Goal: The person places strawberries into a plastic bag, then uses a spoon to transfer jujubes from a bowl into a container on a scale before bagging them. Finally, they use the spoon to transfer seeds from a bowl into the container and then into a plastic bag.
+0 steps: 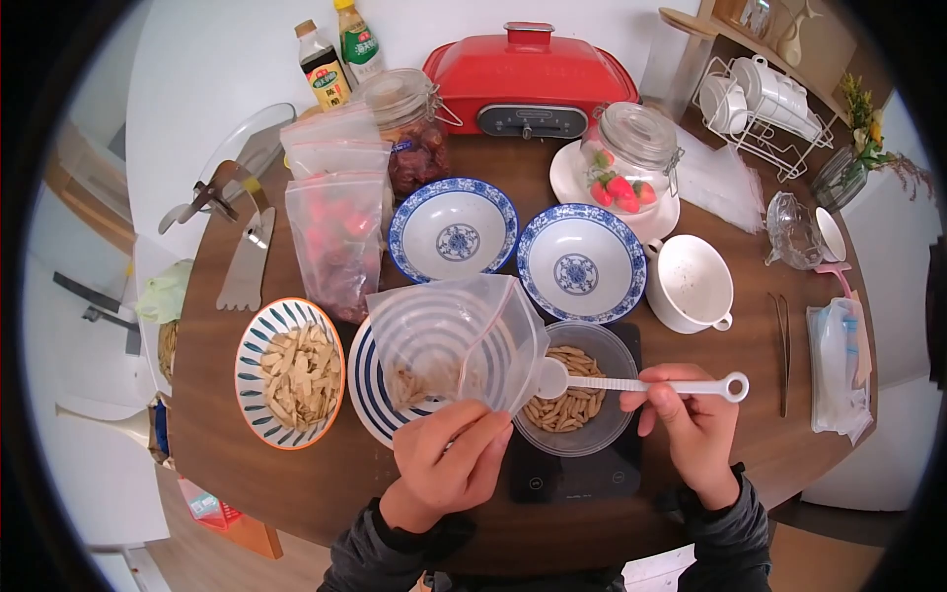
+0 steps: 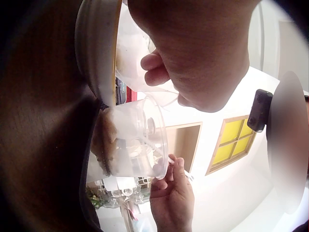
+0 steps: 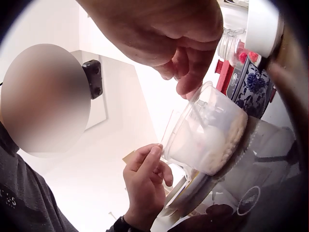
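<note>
My left hand pinches the edge of a clear zip bag, which is tilted over a blue-ringed plate with its right end at the tub's rim. A few pale bits lie low in the bag. In my right hand is the handle of a white plastic scoop, held between thumb and fingers. The scoop's bowl hangs over the clear plastic tub, close to the bag. Slender tan pieces cover the tub's bottom. Beneath the tub lies a black kitchen scale.
An oval dish of pale dried slices stands left. Behind are two blue-patterned bowls, a white two-handled cup, filled zip bags, glass jars and a red electric cooker. Tweezers lie right.
</note>
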The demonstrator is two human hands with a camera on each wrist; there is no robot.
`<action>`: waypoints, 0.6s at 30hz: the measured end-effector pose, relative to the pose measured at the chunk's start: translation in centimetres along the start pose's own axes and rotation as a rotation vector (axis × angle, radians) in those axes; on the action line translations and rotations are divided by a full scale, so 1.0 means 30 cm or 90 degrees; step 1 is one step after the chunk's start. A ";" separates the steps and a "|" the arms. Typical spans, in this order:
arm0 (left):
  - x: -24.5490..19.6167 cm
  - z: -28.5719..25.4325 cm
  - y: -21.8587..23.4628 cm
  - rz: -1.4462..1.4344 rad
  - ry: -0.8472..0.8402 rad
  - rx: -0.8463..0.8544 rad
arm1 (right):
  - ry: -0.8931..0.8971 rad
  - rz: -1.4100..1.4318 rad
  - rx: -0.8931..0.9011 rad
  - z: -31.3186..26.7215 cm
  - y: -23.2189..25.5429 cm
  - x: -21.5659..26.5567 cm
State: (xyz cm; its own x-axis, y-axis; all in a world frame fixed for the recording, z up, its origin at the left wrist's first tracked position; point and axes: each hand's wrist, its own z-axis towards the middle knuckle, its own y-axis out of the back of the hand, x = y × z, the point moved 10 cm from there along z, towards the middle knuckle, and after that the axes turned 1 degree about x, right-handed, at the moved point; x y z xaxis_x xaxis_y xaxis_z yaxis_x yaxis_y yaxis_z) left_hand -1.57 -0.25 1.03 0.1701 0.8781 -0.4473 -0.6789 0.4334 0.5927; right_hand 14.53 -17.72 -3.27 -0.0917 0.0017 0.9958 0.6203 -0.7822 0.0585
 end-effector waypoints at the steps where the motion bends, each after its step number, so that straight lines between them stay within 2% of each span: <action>1: 0.000 0.000 0.000 -0.001 -0.001 -0.001 | 0.002 0.000 0.000 0.004 0.002 0.003; 3: 0.001 -0.001 -0.001 -0.004 -0.002 -0.003 | -0.016 0.022 -0.026 0.009 0.017 -0.001; 7: 0.000 -0.002 0.000 -0.013 -0.003 -0.006 | 0.019 0.017 -0.077 -0.005 0.051 0.032; 11: -0.005 -0.001 0.005 -0.013 -0.012 -0.021 | 0.180 0.024 -0.221 -0.078 0.145 0.112; 13: -0.014 0.003 0.002 -0.018 -0.021 -0.013 | 0.266 0.008 -0.188 -0.111 0.114 0.172; 15: -0.018 0.004 0.003 -0.016 -0.026 -0.014 | 0.323 -0.054 -0.030 -0.110 0.034 0.226; 16: -0.020 0.004 0.001 -0.018 -0.032 -0.012 | 0.346 -0.141 0.011 -0.113 -0.003 0.252; 17: -0.019 0.003 -0.003 -0.020 -0.031 -0.009 | 0.343 -0.141 0.009 -0.100 -0.002 0.260; 18: -0.020 0.001 -0.003 -0.011 -0.038 -0.015 | 0.401 -0.203 0.051 -0.100 -0.036 0.289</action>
State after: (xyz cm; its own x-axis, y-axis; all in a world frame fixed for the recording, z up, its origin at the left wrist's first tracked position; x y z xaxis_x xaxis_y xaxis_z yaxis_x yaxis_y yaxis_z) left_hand -1.58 -0.82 1.27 0.2235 0.8812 -0.4167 -0.6918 0.4445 0.5690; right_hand 10.72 -18.74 5.10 -0.6963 -0.1566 0.7005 0.5415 -0.7552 0.3694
